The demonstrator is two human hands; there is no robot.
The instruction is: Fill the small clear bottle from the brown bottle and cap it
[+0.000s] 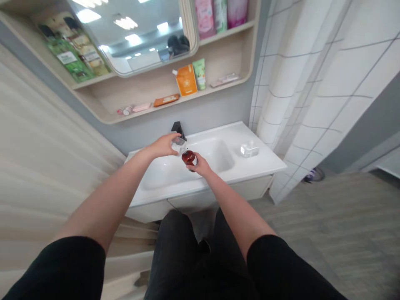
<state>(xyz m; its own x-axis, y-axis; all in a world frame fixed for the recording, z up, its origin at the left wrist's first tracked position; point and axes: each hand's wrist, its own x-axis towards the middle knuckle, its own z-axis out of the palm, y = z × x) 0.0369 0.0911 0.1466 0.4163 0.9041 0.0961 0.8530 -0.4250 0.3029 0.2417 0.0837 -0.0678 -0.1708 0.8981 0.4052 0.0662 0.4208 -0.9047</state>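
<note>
Over the white sink, my left hand holds a small clear container between thumb and fingers. Just right of it, my right hand is wrapped round a reddish-brown bottle with a pale label. The bottle's upper end is close beside the clear container; whether they touch is too small to tell. A black faucet stands right behind my left hand.
A clear glass-like object sits on the counter's right side. Above, a shelf holds an orange pouch, a green tube and small items, beneath a mirror. A curtain hangs at left; tiled wall at right.
</note>
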